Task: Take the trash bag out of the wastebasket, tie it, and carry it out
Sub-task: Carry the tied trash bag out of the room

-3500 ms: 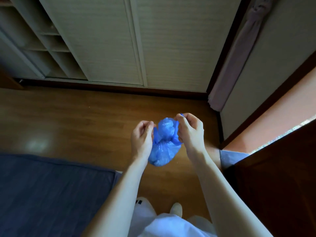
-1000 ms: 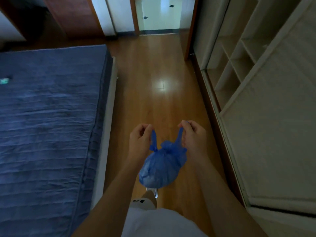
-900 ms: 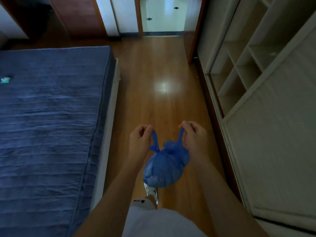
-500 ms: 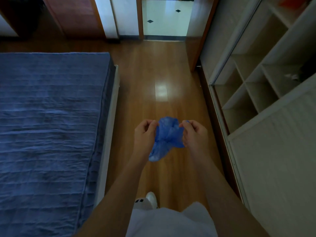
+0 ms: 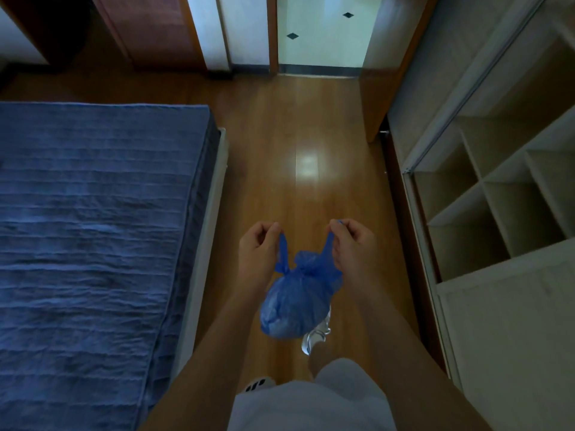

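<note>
A small blue trash bag (image 5: 295, 303), bunched at its neck, hangs in front of me above the wooden floor. My left hand (image 5: 258, 247) pinches the bag's left handle strip and my right hand (image 5: 350, 242) pinches the right one, both pulled up and apart. The full round body of the bag dangles below my wrists. No wastebasket is in view.
A bed with a blue cover (image 5: 93, 231) fills the left side. Open cream shelving (image 5: 497, 197) and a sliding wardrobe door (image 5: 513, 337) line the right. A strip of wooden floor (image 5: 305, 163) runs ahead to an open doorway (image 5: 320, 35) with pale tiles beyond.
I turned from the wardrobe toward the doorway and walked forward. Half a second ago the bag swung up between my hands; now it hangs down again with the handles stretched.
</note>
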`<state>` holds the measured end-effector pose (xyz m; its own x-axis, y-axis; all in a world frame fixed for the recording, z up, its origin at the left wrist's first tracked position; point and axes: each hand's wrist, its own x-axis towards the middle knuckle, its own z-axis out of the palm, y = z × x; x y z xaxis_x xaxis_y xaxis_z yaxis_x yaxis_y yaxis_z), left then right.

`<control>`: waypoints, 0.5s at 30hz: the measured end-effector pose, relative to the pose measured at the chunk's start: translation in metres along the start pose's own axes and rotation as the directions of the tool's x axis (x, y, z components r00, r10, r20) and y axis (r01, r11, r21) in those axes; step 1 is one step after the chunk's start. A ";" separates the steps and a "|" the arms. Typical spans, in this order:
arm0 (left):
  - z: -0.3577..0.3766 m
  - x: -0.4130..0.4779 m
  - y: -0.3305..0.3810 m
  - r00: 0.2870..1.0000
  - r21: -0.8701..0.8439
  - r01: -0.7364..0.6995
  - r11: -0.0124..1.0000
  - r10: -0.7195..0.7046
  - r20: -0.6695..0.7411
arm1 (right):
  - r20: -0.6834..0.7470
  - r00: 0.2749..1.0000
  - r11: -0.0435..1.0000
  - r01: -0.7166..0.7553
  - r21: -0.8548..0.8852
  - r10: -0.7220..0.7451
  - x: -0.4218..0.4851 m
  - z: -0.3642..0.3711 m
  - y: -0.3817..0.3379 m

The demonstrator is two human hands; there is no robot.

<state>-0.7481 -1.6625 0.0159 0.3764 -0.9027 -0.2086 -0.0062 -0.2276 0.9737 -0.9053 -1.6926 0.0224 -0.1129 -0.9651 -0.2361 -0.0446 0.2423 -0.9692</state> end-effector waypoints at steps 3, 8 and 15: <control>0.020 0.044 0.013 0.999 0.017 0.016 1.000 -0.016 -0.034 | 0.004 1.000 1.000 0.003 -0.001 -0.003 0.058 0.003 -0.013; 0.061 0.119 0.047 0.994 0.026 0.024 0.999 -0.021 -0.111 | 0.091 0.996 1.000 -0.007 0.011 0.006 0.149 0.002 -0.048; 0.103 0.193 0.083 0.986 0.038 0.026 0.999 -0.019 -0.167 | 0.138 0.990 0.999 0.000 0.048 -0.007 0.241 0.008 -0.080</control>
<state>-0.7719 -1.8930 0.0471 0.5256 -0.8247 -0.2090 -0.0316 -0.2644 0.9639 -0.9214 -1.9452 0.0427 0.0254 -0.9712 -0.2371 0.0034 0.2373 -0.9714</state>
